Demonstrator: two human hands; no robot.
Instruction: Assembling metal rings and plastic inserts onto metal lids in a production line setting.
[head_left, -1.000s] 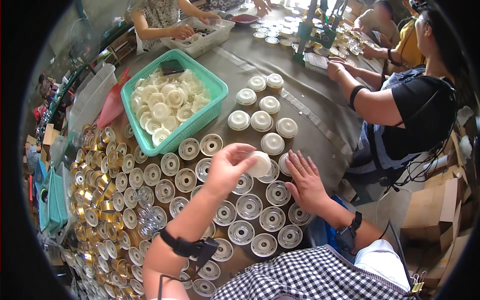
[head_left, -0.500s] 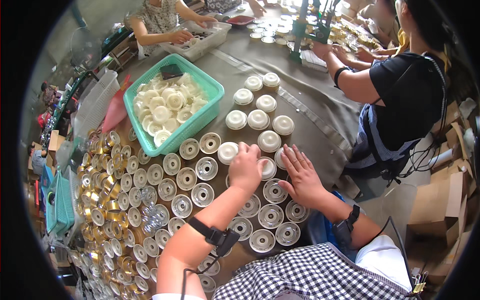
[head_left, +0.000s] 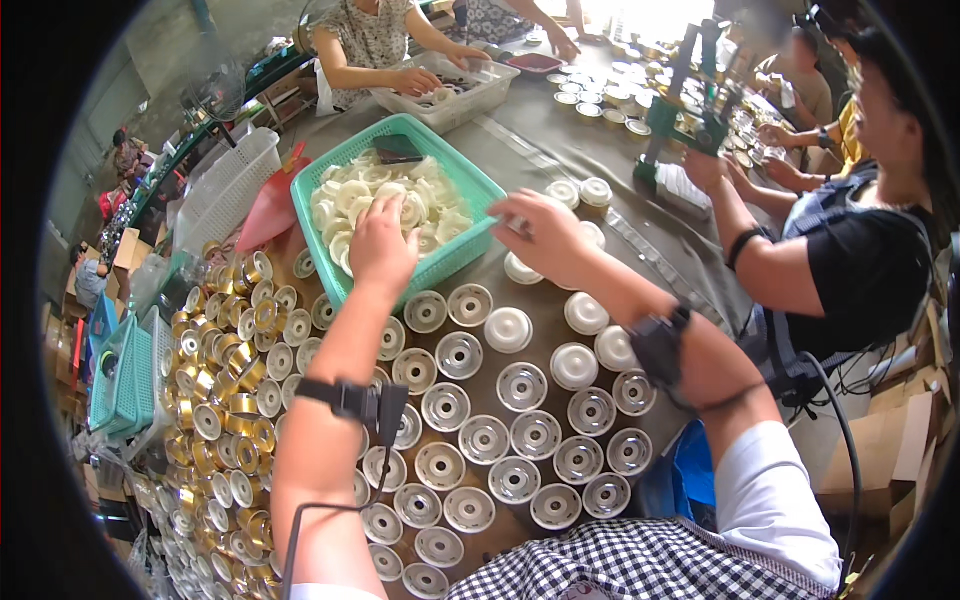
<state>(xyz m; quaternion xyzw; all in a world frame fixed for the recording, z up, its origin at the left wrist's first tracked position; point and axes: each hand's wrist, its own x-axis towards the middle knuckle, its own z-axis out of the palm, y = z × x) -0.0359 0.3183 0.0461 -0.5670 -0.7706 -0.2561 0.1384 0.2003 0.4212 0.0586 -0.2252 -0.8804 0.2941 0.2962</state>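
Note:
My left hand reaches into a green plastic basket, its fingers and thumb apart over a heap of white round plastic caps. My right hand hovers beside the basket's right rim with fingers stretched out; I see nothing in it. Below the hands, rows of round ring-shaped parts lie with their central holes facing up. A white-topped round piece sits among them, and several more stand to its right. My right forearm hides some of those.
Gold and white rings are heaped on the left. A pink-red scoop leans beside a white crate. Across the table a person works over a clear bin. A person in black is by a green hand press at right.
Both hands have left the white-topped pieces. The left has gone up and leftward into the basket; the right has moved toward the basket's rim. The whole view has shifted.

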